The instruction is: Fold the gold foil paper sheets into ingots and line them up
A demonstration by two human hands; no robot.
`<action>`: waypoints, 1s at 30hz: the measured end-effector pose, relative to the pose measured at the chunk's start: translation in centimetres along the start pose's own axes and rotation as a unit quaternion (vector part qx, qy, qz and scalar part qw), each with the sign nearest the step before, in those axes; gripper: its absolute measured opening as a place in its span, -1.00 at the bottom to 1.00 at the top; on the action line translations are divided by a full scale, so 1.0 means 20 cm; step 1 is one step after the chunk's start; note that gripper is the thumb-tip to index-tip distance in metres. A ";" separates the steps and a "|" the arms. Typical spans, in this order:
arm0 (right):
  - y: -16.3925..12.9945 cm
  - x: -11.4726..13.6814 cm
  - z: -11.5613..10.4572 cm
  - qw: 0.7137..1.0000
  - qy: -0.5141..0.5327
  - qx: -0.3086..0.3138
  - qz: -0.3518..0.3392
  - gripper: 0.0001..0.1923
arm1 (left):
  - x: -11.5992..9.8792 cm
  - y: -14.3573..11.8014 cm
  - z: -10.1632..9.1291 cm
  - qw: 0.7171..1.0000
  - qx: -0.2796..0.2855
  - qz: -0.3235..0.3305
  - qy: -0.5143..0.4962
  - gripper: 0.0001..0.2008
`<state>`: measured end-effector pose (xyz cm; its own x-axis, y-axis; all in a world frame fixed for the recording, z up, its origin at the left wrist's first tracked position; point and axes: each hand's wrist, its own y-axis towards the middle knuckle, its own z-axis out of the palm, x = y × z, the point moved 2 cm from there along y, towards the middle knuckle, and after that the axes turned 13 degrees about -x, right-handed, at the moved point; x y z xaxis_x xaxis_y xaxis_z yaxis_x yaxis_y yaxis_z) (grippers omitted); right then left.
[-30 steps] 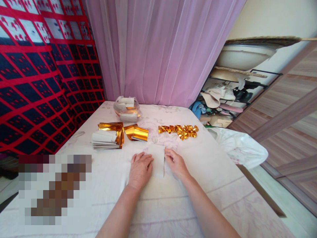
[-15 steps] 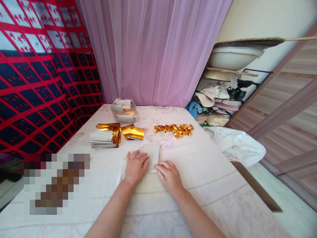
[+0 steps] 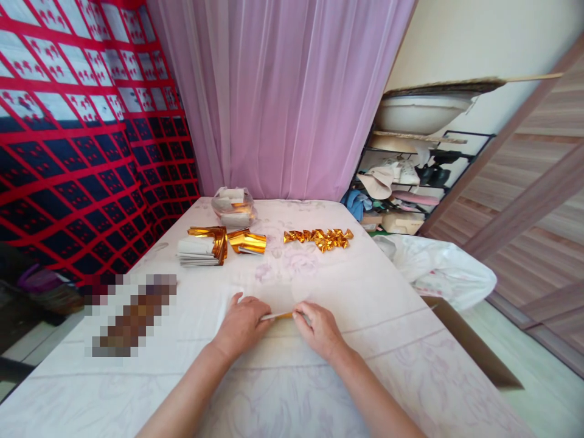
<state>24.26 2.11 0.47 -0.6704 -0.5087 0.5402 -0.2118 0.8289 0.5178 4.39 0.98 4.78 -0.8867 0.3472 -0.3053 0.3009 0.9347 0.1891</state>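
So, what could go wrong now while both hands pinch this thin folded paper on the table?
1. The left hand and right hand pinch the folded paper only at its ends; the narrow strip might slip or crease crookedly.
2. The tablecloth looks soft and wrinkled, so pressing a sharp fold on it may be uneven.
3. A forward sweep of a hand could scatter the gold folded pieces.

Matt white paper strip [image 3: 276, 316]; glossy gold foil pieces [image 3: 318, 238]; smooth floral cloth covers the worktop [image 3: 365, 340].
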 end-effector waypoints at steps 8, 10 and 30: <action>0.04 0.03 -0.04 0.997 -0.026 0.040 0.058 -0.86 | -0.05 -0.01 0.02 0.998 0.005 -0.054 0.045 -0.77; 0.06 0.03 -0.04 0.997 -0.055 0.040 0.039 -0.86 | -0.05 0.02 0.02 0.996 0.008 -0.066 0.055 -0.78; 0.09 -0.12 0.04 0.996 -0.079 0.024 0.015 -0.76 | 0.07 0.19 0.12 0.998 0.000 -0.047 -0.050 -0.81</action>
<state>24.86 5.12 -0.46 -0.7804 -0.4427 0.4416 -0.2202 0.8556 0.4685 5.22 5.27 2.87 -0.8716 0.2645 -0.4127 0.2186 0.9633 0.1557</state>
